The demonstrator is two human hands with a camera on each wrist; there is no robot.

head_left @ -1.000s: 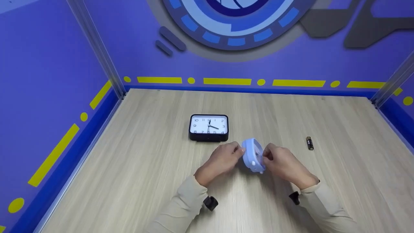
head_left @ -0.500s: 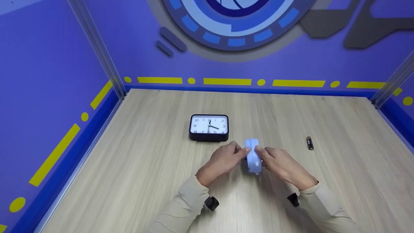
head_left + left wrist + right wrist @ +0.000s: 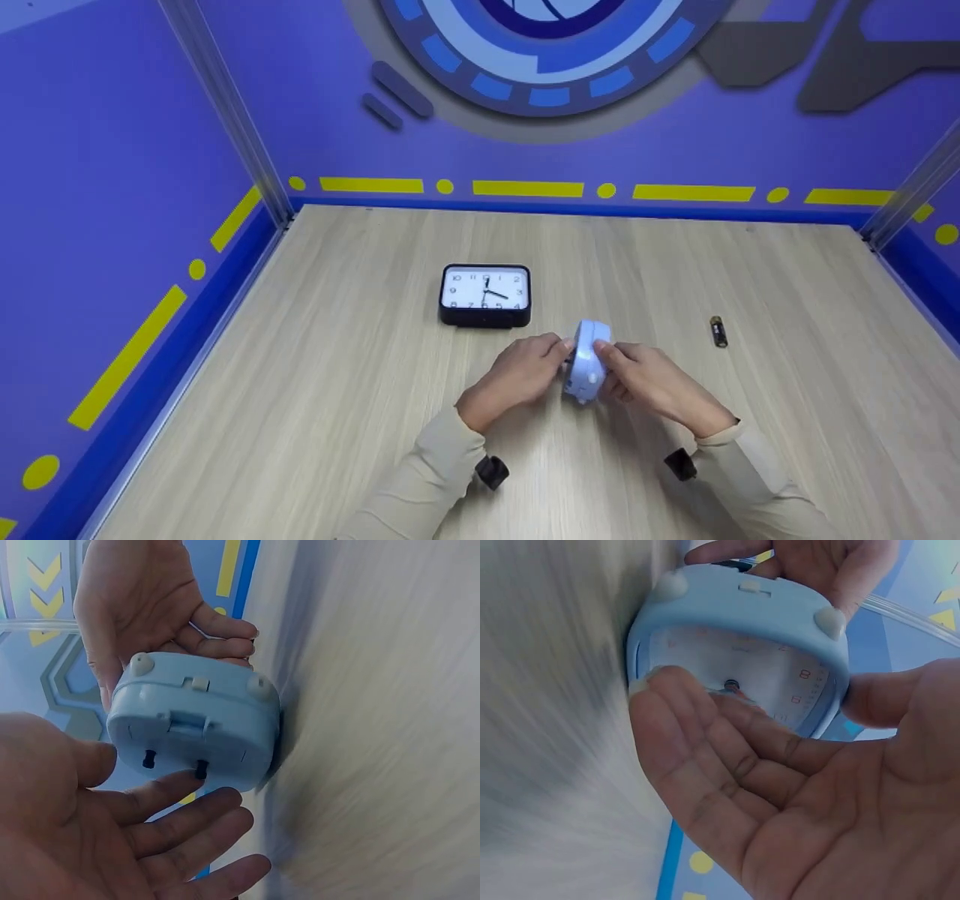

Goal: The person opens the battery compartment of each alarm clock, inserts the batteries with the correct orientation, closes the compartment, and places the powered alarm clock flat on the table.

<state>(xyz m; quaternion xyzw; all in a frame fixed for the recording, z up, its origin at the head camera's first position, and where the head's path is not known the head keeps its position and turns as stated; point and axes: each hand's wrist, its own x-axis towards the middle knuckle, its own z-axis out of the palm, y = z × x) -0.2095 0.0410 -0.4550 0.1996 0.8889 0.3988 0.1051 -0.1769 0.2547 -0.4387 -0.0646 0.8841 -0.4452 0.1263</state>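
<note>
A light blue alarm clock [image 3: 587, 362] is held up on its edge between my hands. My right hand [image 3: 651, 379] grips it, thumb on the rim and curled fingers [image 3: 727, 731] across the white dial [image 3: 705, 652]. My left hand [image 3: 523, 373] is at the back of the clock. In the left wrist view, its index finger touches one of two black knobs [image 3: 201, 769], while the thumb [image 3: 96, 763] is by the casing's edge and the other fingers are loosely extended. The left fingertips are partly hidden in the head view.
A black rectangular clock [image 3: 485, 296] with a white face lies behind the left hand. To the right, a small battery [image 3: 718, 331] lies on the wooden table [image 3: 337, 360]. Blue printed panels [image 3: 120, 187] stand at the back and sides.
The blue clock has turned so its dial no longer shows in the head view. My right thumb has come onto its rim, and my left thumb has slipped off towards the back.
</note>
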